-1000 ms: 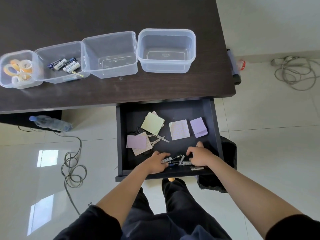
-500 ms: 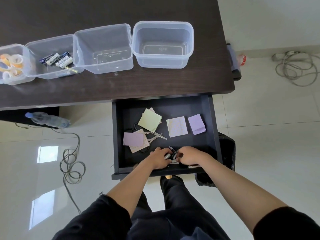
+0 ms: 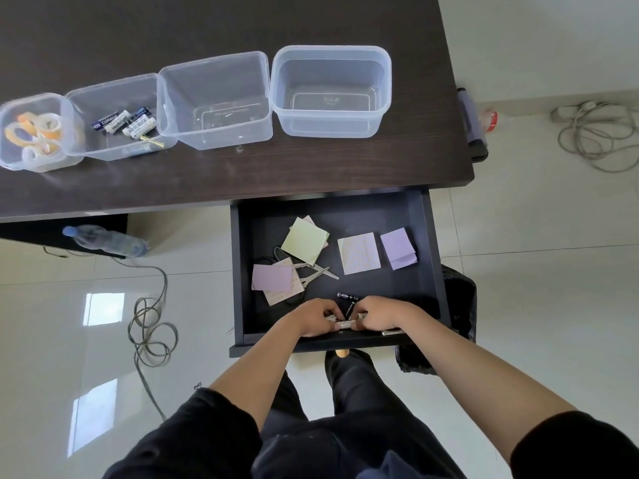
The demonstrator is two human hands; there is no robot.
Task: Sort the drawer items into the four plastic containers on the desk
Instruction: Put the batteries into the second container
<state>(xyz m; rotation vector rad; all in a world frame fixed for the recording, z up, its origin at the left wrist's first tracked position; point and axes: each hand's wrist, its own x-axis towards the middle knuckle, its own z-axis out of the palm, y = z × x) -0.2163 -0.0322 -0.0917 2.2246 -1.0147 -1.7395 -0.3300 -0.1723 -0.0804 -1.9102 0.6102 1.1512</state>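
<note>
Batteries (image 3: 346, 307), loose, lie at the front of the open drawer (image 3: 428, 243); I see my left hand (image 3: 313, 319) and right hand (image 3: 378, 314) curled together over them, fingers closed on several. Paper pads (image 3: 359, 253) and scissors (image 3: 316, 273) lie behind. On the surface (image 3: 242, 171): four plastic containers (image 3: 330, 91), the leftmost with tape rolls (image 3: 34, 131), the next with batteries.

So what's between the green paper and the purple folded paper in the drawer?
A pale patterned paper square lies between the green paper and purple folded paper, in the head view.
</note>
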